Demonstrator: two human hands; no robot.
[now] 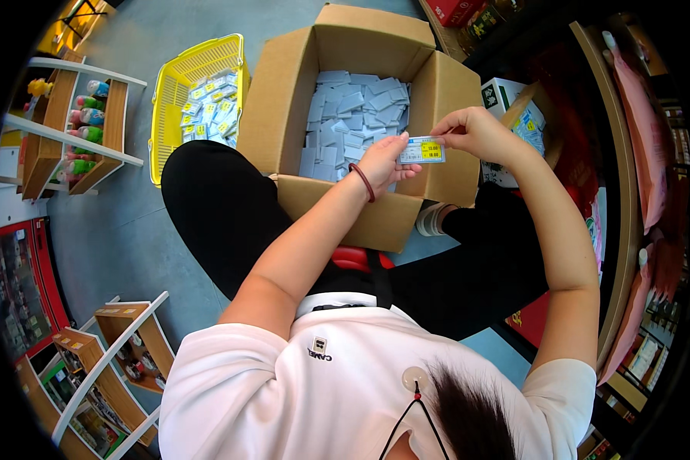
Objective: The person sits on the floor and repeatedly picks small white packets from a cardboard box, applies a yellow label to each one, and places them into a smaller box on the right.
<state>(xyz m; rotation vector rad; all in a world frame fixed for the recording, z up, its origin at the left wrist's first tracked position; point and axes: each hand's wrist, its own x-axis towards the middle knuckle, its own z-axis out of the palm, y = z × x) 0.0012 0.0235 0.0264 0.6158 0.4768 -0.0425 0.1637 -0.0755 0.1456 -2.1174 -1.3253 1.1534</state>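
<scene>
Both my hands hold one small price tag (pixel 411 153), with a blue top strip and a yellow panel on its right. My left hand (pixel 386 161) grips its left end between thumb and fingers. At its upper right corner, my right hand (pixel 468 132) pinches the edge. The tag is over the near right part of an open cardboard box (pixel 285 100). Inside the box lies a loose heap of pale grey-white tags (pixel 345 115), most without a visible yellow panel.
Left of the box stands a yellow plastic basket (pixel 159 115) holding price tags with yellow panels. A smaller carton (pixel 506 93) with similar tags is at the right. Shelves (pixel 123 126) with toys stand at the left, and a tall shelf edge (pixel 617 192) runs along the right.
</scene>
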